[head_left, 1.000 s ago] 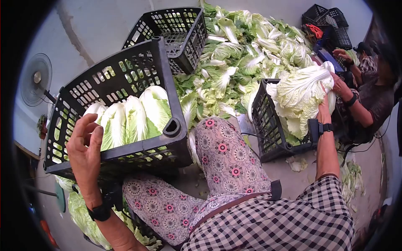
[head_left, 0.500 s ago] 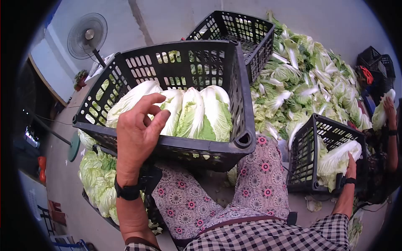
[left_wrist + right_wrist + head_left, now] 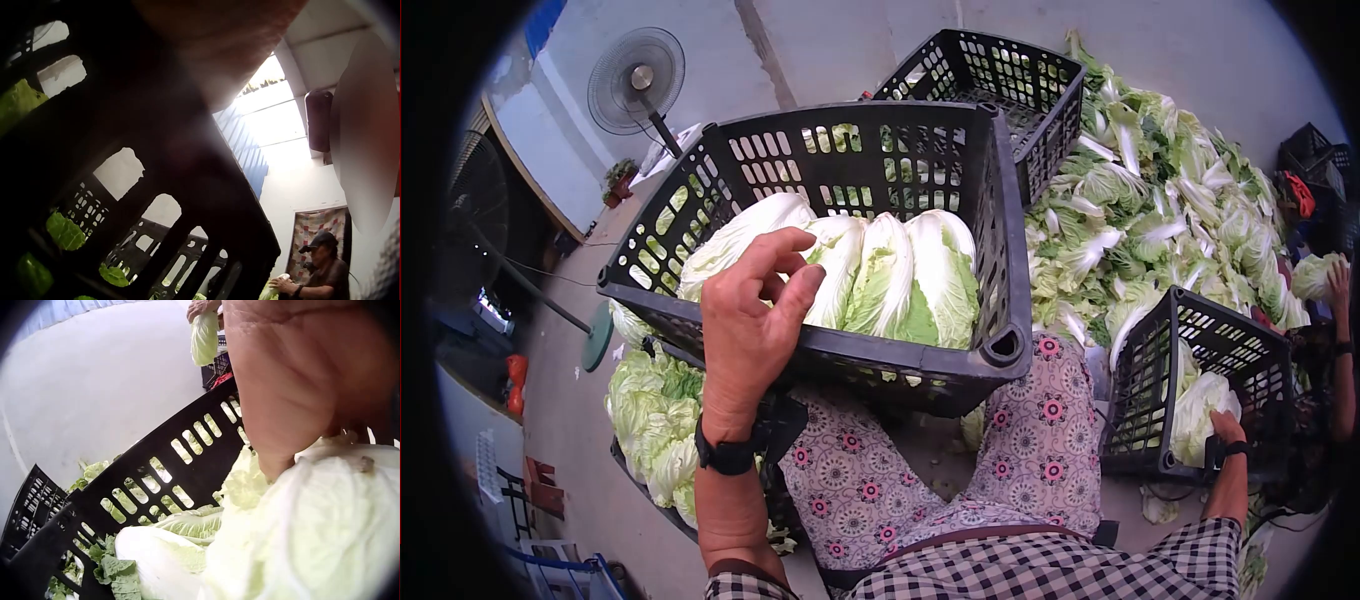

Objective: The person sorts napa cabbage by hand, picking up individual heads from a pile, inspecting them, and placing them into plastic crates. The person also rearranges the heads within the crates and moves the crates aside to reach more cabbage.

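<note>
My left hand point(image 3: 750, 325) is raised at the near rim of a large black slatted crate point(image 3: 900, 358), its fingers loosely curled and nothing held. Pale napa cabbages point(image 3: 884, 275) lie side by side inside that crate. To the right, my right hand point(image 3: 1228, 428) grips a napa cabbage point(image 3: 1200, 412) in a smaller black crate point(image 3: 1142, 390). In the right wrist view the thumb presses on the pale leaves of this cabbage point(image 3: 331, 519), while the fingertips are hidden. Another cabbage point(image 3: 159, 556) lies beside it. The left wrist view is mostly dark crate wall point(image 3: 175, 187).
Loose cabbage leaves point(image 3: 1160, 220) form a big heap behind the right crate. An open black crate point(image 3: 1055, 130) stands at the back. More cabbages point(image 3: 650, 420) fill a crate at lower left, near a standing fan point(image 3: 637, 80). Another person's hand point(image 3: 1338, 285) holds a cabbage at far right.
My right hand has lowered the cabbage from above the right crate into it. The head view has swung left, shifting everything rightward. My left hand stays at the large crate's near rim.
</note>
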Demonstrator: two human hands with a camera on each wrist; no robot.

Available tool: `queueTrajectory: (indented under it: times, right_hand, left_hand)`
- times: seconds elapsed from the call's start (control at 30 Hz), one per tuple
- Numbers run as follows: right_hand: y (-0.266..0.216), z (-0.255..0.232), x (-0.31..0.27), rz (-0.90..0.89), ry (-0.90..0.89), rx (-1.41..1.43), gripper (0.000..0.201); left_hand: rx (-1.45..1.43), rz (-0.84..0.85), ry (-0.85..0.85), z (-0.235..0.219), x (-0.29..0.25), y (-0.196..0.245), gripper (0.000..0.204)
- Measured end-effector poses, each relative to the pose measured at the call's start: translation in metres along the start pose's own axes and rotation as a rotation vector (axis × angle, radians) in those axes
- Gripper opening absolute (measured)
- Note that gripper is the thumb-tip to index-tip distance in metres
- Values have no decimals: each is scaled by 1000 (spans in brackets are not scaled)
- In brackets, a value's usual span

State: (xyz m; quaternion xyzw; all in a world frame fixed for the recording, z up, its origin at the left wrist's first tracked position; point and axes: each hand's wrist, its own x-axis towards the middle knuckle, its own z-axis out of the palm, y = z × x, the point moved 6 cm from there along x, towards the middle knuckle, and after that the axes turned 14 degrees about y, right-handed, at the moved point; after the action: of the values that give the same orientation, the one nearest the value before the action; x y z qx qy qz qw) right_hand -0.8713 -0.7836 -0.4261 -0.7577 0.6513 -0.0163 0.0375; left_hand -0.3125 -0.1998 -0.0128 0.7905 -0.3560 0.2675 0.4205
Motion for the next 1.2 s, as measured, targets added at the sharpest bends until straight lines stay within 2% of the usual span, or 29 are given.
queueTrajectory:
  times: [0.03,0.17,0.2,0.27,0.33,0.37,0.47,0.5,0.6,0.73,0.97,1.03,1.13,1.2]
  right_hand:
    - [-6,-11,-8,29,44,5,51]
    - [-41,-33,-4,-47,-12,395,37]
    - [-50,-46,-2,-88,36,310,38]
    - [-98,-102,-12,-167,129,137,40]
    - [-123,-130,5,-351,359,350,47]
    - [-146,-152,5,-394,377,441,46]
    - [-257,-238,-39,-537,405,663,44]
    - [-289,-254,-52,-600,380,772,43]
    - [-381,-291,-102,-751,220,1072,40]
    - [-473,-330,-169,-877,8,1195,41]
    - [-585,-377,-241,-1258,-225,967,55]
    - [-615,-377,-252,-1318,-290,873,56]
    - [-660,-368,-257,-1454,-298,619,59]
    - [-684,-361,-256,-1467,-281,479,57]
  left_hand:
    - [-28,-2,16,-1,0,-1,24]
    - [-41,145,127,-6,-2,0,20]
    - [-21,162,135,-10,-3,1,20]
    - [55,182,161,-20,-5,-4,19]
    - [157,190,195,-35,-7,-20,20]
    - [184,146,202,-40,-7,-25,25]
    - [280,307,50,-39,-11,-29,40]
    - [278,323,82,-37,-13,-28,50]
    - [306,359,164,-37,-17,-26,48]
    - [299,361,210,-36,-20,-28,46]
    - [273,361,315,-35,-21,-28,41]
    - [252,362,342,-36,-22,-29,41]
    - [218,370,373,-36,-21,-28,40]
    - [206,370,383,-37,-22,-30,39]
